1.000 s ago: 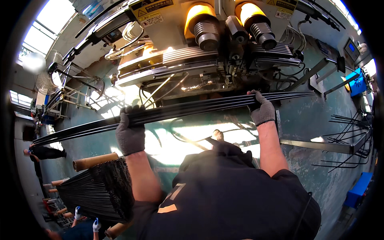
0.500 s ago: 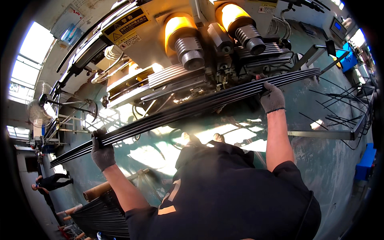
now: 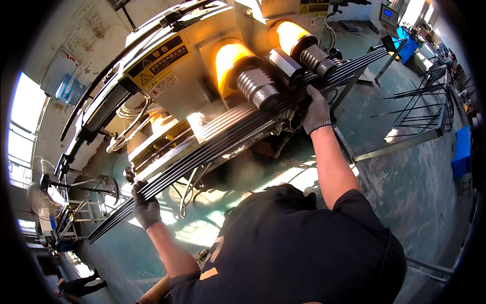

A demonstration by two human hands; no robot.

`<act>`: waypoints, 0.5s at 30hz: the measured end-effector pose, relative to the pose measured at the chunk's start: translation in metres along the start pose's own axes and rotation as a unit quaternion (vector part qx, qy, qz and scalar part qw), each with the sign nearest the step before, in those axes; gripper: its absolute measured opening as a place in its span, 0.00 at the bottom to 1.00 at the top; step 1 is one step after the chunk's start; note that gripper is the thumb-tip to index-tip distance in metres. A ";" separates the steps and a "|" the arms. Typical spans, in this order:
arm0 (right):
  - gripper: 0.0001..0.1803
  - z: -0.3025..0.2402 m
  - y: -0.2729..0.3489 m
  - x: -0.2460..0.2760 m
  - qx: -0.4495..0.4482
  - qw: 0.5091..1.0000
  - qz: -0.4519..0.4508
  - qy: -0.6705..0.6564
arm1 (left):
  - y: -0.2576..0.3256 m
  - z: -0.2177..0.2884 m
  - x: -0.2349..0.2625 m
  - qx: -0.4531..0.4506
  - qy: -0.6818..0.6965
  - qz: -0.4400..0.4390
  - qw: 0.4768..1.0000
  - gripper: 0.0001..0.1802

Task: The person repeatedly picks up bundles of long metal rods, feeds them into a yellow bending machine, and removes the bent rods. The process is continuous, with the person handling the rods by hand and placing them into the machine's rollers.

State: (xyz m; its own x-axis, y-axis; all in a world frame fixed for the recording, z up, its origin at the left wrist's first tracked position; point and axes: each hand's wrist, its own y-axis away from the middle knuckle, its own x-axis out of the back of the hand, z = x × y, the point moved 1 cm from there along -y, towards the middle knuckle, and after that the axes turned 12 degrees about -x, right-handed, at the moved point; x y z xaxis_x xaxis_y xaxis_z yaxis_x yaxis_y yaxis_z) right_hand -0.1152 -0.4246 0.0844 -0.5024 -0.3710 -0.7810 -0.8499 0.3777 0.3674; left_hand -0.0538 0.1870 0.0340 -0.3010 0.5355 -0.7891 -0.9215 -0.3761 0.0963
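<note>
Several long, thin dark metal rods lie side by side as one bundle, slanting from the lower left up to the upper right. My left hand, in a grey knit glove, is closed around the bundle near its left end. Farther along, my gloved right hand grips the same rods from the near side, its fingers partly hidden. Just beyond the rods stands a machine with two thick ribbed spindles, the left spindle overlapping the bundle in view. Whether the rods touch the machine, I cannot tell.
At the right, a metal stand holds a tangle of thin dark rods. Blue bins stand at the far right. A caged fan is at the left, and another person is at the lower left. Cables hang below the machine.
The bundle has moved up and away from me toward the machine, its right end now tilted higher. Both hands moved with it, still gripping. The view has turned somewhat.
</note>
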 end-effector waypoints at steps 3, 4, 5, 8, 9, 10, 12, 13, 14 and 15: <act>0.20 -0.003 -0.017 0.003 -0.029 0.998 0.056 0.029 | -0.016 -0.030 -0.013 0.029 0.039 0.026 0.998 0.13; 0.20 -0.001 -0.021 0.003 -0.016 0.998 0.053 0.036 | -0.019 -0.039 -0.019 0.032 0.039 0.047 0.998 0.13; 0.20 0.003 -0.026 0.001 -0.006 0.998 0.049 0.045 | -0.017 -0.051 -0.026 0.035 0.039 0.070 0.996 0.13; 0.21 0.011 -0.048 0.010 0.055 0.989 0.082 0.115 | -0.024 -0.086 -0.032 0.073 0.046 0.031 0.996 0.15; 0.21 0.012 -0.054 0.015 0.079 0.981 0.099 0.145 | -0.030 -0.097 -0.027 0.089 0.061 -0.015 0.994 0.15; 0.22 0.012 -0.056 0.017 0.070 0.982 0.100 0.143 | -0.019 -0.106 -0.039 0.098 0.070 -0.072 0.990 0.14; 0.22 0.015 -0.057 0.012 0.049 0.985 0.096 0.138 | -0.010 -0.122 -0.059 0.112 0.087 -0.102 0.985 0.12; 0.23 0.015 -0.057 0.012 0.045 0.982 0.120 0.138 | -0.004 -0.130 -0.071 0.118 0.103 -0.133 0.979 0.12; 0.24 0.014 -0.059 0.012 0.041 0.979 0.144 0.141 | 0.001 -0.138 -0.082 0.101 0.075 -0.075 0.989 0.10; 0.24 0.012 -0.060 0.011 0.037 0.975 0.167 0.144 | 0.002 -0.147 -0.087 0.095 0.078 -0.077 0.989 0.08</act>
State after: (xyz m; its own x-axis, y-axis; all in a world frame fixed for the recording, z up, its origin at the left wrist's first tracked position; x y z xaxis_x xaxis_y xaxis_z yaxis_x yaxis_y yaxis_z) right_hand -0.0678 -0.4410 0.0473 -0.7824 -0.4353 -0.4454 -0.6223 0.5747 0.5315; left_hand 0.0067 0.0282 0.0138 -0.1264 0.4471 -0.8855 -0.9874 -0.1421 0.0692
